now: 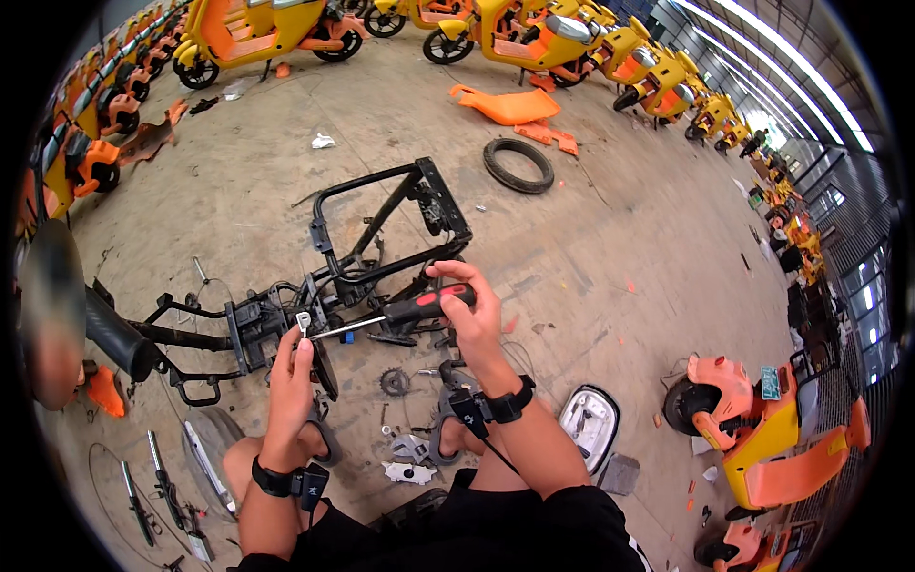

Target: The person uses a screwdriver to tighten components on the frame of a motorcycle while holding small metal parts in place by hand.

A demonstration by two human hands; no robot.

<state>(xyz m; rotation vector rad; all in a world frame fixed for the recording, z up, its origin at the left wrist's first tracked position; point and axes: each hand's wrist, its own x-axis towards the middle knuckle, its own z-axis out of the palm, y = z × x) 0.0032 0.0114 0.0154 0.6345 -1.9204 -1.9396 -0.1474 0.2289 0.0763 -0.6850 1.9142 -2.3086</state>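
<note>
My right hand (474, 322) is wrapped round the black-and-red handle of a screwdriver (429, 302), whose shaft points left. Between the thumb and fingers of my left hand (293, 377) is a small pale piece (303, 321), probably metal. The screwdriver's tip is close to that piece and my left fingertips; whether they touch, I cannot tell. Below and beyond both hands, a stripped black scooter frame (446, 198) lies on the concrete floor, with cables and brackets about its middle. My forearms and the screwdriver cover part of it.
A toothed sprocket (395, 381) and small metal parts lie by my feet. Shock absorbers (164, 481) are at lower left, a white-lined shell (588, 426) at right. Farther off are a tyre (543, 178) and an orange panel (505, 105). Yellow-and-orange scooters (791, 458) stand around.
</note>
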